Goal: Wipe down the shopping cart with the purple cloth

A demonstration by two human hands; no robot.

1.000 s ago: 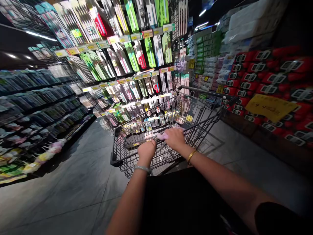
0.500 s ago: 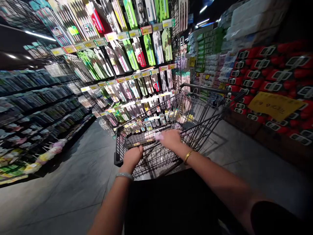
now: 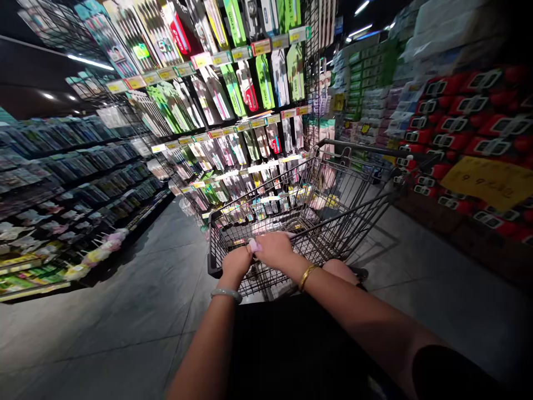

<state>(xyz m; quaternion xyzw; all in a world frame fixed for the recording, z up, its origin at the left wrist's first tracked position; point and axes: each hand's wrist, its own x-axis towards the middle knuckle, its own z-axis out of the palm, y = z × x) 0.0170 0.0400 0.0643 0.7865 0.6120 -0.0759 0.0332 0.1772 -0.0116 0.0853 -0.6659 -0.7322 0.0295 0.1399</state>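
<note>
Lilac and soft-looking, a small item (image 3: pixel 255 245) sits at the fingertips of the right hand (image 3: pixel 275 250), poking out on their left side and lying just beside the thumb side of the left hand (image 3: pixel 236 264). The right fingers are bent narrow around part of it; its exact form is too small to tell. The left fingers are curled into a fist, their tips hidden, so I cannot tell whether they hold the item, the cart or neither.

Both hands are close together at the near side of a black wire shopping cart (image 3: pixel 214 268), whose basket spreads out in front of and to the right of them. A gold bangle (image 3: pixel 307 276) circles the right wrist, a pale grey-green bangle (image 3: pixel 226 295) the left.

Beyond the cart rises a display rack (image 3: pixel 184 69) hung with narrow green, white and red packs. Red packages (image 3: pixel 478 114) are stacked to the right, with a yellow handwritten sign (image 3: pixel 485 180) before them. Grey floor (image 3: pixel 137 311) stretches below.
</note>
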